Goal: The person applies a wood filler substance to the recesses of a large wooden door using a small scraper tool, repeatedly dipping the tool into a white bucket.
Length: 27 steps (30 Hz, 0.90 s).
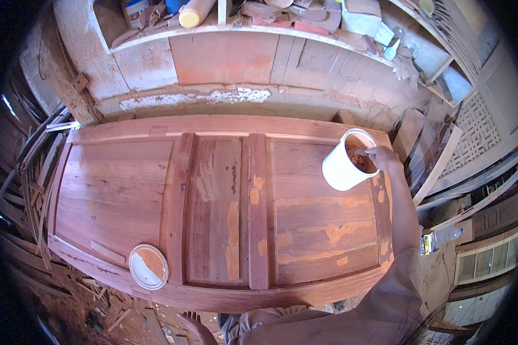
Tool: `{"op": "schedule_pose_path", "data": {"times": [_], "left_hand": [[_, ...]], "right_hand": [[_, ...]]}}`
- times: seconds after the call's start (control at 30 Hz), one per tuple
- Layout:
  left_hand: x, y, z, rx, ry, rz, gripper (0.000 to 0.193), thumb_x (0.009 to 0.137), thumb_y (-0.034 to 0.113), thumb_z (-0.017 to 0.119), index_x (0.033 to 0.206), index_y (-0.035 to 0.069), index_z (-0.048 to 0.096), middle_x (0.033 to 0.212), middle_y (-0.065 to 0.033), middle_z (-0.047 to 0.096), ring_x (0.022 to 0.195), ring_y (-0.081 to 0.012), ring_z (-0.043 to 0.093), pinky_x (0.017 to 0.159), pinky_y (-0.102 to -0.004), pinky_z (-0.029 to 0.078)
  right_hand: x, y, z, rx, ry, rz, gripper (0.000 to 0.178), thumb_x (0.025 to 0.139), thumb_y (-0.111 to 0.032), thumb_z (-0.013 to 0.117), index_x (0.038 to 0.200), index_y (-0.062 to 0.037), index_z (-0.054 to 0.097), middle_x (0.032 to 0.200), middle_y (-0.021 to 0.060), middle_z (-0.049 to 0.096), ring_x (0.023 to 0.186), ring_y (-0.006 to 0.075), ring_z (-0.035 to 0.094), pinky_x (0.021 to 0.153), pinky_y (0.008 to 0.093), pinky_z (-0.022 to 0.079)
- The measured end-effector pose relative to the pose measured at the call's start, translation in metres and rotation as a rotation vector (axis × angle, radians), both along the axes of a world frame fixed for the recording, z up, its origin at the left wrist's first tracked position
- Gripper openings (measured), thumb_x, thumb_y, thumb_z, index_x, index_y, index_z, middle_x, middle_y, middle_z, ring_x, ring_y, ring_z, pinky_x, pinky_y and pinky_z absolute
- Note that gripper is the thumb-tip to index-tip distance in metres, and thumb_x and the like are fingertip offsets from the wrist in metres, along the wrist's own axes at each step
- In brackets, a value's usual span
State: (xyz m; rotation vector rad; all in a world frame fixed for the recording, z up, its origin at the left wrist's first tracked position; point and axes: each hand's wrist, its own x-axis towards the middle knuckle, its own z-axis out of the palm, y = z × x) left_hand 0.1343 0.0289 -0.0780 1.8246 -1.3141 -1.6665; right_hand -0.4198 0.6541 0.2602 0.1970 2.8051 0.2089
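A large reddish wooden door (115,190) with raised frame strips lies flat in front of me. Orange filler patches (341,232) mark its middle and right parts. Near its far right corner stands a white bucket (341,170), tilted in view, with orange-brown filler (358,160) inside. My right hand (382,157) reaches over the bucket's rim, fingers closed on a flat scraper (361,152), mostly hidden, that dips into the filler. Low at the near edge, off the door, my left hand (195,328) is open and holds nothing.
A round white lid (149,267) smeared with filler rests on the door's near left edge. Behind the door, a cluttered shelf (293,29) runs along the wall. Wood offcuts (40,190) crowd the left, and boards (426,155) lean at the right by a plastic bottle (448,234).
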Motion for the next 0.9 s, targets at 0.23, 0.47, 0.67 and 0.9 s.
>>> {"op": "schedule_pose_path", "data": {"times": [0.23,0.47,0.67,0.9], "left_hand": [[-0.032,0.005,-0.034,-0.138,0.256,-0.004,0.09,0.095,0.07,0.026,0.151,0.0,0.02,0.147,-0.0205,0.035,0.132,-0.0325,0.039,0.111,-0.0449,0.032],[-0.062,0.039,-0.014,-0.131,0.039,-0.061,0.081,0.1,0.061,0.025,0.154,0.002,0.011,0.155,-0.0171,0.024,0.139,-0.0282,0.029,0.115,-0.0382,0.024],[-0.041,0.022,-0.008,-0.075,0.142,0.021,0.083,0.1,0.061,0.025,0.151,-0.004,0.014,0.157,-0.0183,0.02,0.144,-0.0285,0.023,0.118,-0.0369,0.017],[-0.058,0.03,-0.01,-0.04,0.127,0.114,0.085,0.099,0.063,0.029,0.15,-0.005,0.02,0.156,-0.0195,0.024,0.142,-0.0287,0.026,0.117,-0.0365,0.02]], "right_hand": [[-0.062,-0.016,-0.039,0.031,0.003,0.16,0.031,0.092,-0.028,0.05,0.118,-0.0266,0.067,0.115,0.009,0.067,0.106,0.0302,0.063,0.091,0.0409,0.051],[-0.069,-0.003,-0.044,0.092,-0.043,0.196,0.02,0.088,-0.025,0.052,0.097,-0.014,0.067,0.101,0.0121,0.069,0.096,0.0326,0.065,0.08,0.0444,0.051],[-0.071,-0.034,-0.048,0.011,-0.301,0.188,0.024,0.089,-0.024,0.056,0.097,-0.0048,0.068,0.101,0.0174,0.069,0.101,0.0332,0.065,0.087,0.0423,0.051],[-0.069,0.019,-0.074,-0.072,-0.315,-0.13,0.025,0.091,-0.019,0.054,0.104,-0.006,0.07,0.098,0.0127,0.072,0.087,0.0298,0.068,0.079,0.0386,0.051]]}}
